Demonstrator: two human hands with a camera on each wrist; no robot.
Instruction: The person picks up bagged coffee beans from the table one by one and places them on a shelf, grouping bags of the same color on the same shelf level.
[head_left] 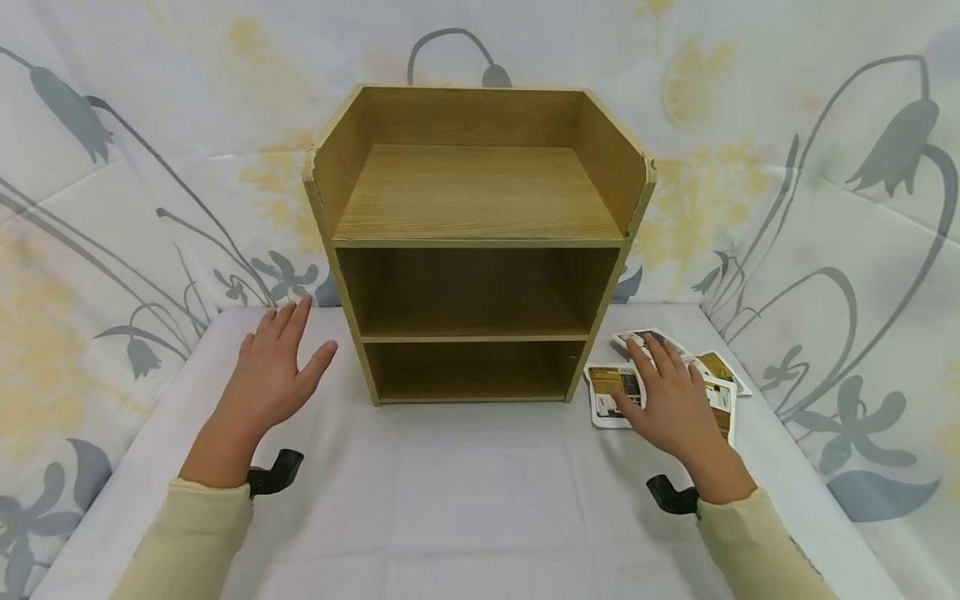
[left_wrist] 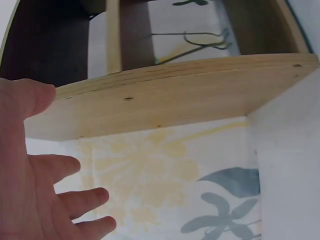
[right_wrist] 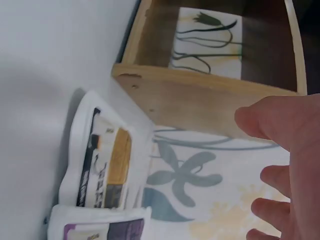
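A wooden shelf unit with an open top tray and two compartments stands upright in the middle of the table. To its left, my left hand hovers with fingers spread and holds nothing. My right hand is over several flat white packets at the unit's right, its fingers extended and overlapping them in the head view. In the right wrist view, printed labels in gold, black and purple show on the packets, and the right hand is apart from them. The left wrist view shows the unit's side panel beyond the left thumb.
A white cloth covers the table. Behind and at both sides hangs a floral curtain in grey and yellow, close behind the unit. Each wrist wears a black camera mount.
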